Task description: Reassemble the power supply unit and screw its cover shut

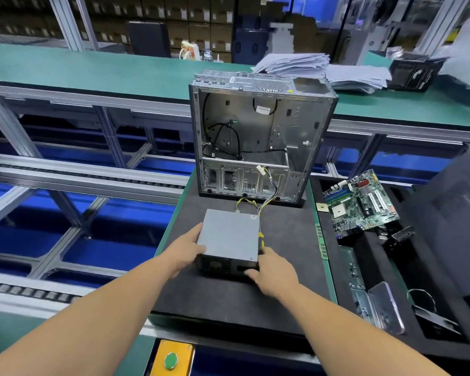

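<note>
While the power supply unit (229,240) is sitting at centre frame on the black mat (282,240), the left hand (186,249) and right hand (273,270) are clamping its sides. Yellow-handled screwdriver (260,236) is lying alongside; wire bundle (266,196) risks snagging if the box turns.

The power supply box (229,234) is showing matt grey sheet metal on top, with a perforated dark metal face toward the viewer. Its wires (266,194) are wearing glossy coloured plastic sleeves. The mat (288,267) beneath is looking like matt black foam, slightly rough. The computer case (258,137) is gleaming as bare, shiny steel. The circuit board (361,204) is glinting glossy green. The paper stack (296,63) is lying dull white.
</note>
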